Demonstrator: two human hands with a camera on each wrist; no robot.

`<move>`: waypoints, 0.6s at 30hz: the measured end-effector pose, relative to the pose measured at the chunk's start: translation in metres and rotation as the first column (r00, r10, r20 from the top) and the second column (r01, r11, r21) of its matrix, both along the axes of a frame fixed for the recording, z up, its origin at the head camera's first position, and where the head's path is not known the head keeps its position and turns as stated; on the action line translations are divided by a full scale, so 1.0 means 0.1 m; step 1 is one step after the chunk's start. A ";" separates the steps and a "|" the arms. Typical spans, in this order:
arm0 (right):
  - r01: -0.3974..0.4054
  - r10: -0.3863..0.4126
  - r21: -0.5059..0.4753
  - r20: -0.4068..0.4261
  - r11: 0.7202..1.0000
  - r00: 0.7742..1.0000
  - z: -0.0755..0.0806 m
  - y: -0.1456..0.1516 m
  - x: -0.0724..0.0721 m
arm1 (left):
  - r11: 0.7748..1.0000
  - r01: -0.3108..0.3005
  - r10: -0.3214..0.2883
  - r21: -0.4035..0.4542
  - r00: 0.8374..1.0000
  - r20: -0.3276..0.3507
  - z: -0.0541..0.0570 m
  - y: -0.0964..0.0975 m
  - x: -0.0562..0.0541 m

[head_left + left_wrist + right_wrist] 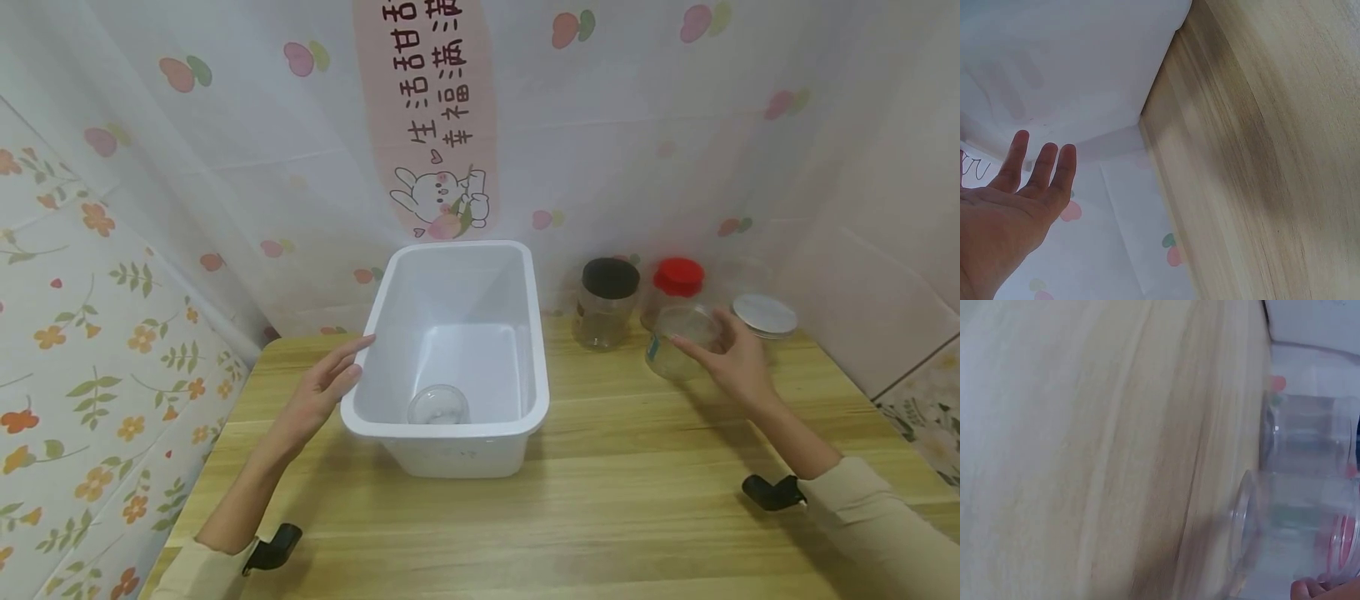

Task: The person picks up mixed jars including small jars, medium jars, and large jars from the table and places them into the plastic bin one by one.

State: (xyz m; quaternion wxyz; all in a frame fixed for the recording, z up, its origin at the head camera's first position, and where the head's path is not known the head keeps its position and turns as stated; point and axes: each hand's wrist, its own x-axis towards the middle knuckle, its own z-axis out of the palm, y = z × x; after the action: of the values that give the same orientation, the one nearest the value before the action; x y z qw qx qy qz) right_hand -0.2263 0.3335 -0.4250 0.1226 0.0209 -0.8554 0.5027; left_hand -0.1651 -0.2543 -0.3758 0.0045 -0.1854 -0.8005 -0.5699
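Observation:
A clear plastic jar (678, 343) with a blue-green label is gripped by my right hand (738, 358), thumb on its near side. In the right wrist view this jar (1297, 528) overlaps a second jar behind it, and only some fingertips show. My left hand (318, 396) touches the left rim of a deep white plastic tub (457, 431), its fingers fairly straight, as the left wrist view also shows on the hand (1016, 212). Inside the tub, near its front wall, lies a round clear object (438, 406), partly hidden by the rim.
A clear jar with a black lid (609, 279) stands right of the tub. Behind the held jar is a jar with a red lid (678, 277), and a silver round lid (765, 316) is to its right. A patterned curtain (637, 167) hangs behind the wooden table (600, 508).

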 end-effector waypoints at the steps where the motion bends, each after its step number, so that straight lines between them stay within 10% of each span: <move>1: 0.003 -0.003 -0.010 0.000 1.000 1.000 -0.01 0.00 -0.01 | 1.000 0.001 -0.001 0.002 1.000 0.000 0.00 0.00 0.00; 18: 0.027 -0.027 -0.019 0.028 0.999 0.999 0.07 0.01 0.02 | 1.000 -0.006 0.006 -0.005 1.000 -0.003 0.00 0.01 0.00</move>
State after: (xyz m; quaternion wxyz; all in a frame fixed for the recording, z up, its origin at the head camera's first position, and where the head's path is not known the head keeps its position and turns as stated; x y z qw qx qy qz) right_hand -0.2239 0.3343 -0.4178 0.1175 0.0011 -0.8524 0.5096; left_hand -0.1655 -0.2529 -0.3757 0.0068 -0.1838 -0.8026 -0.5675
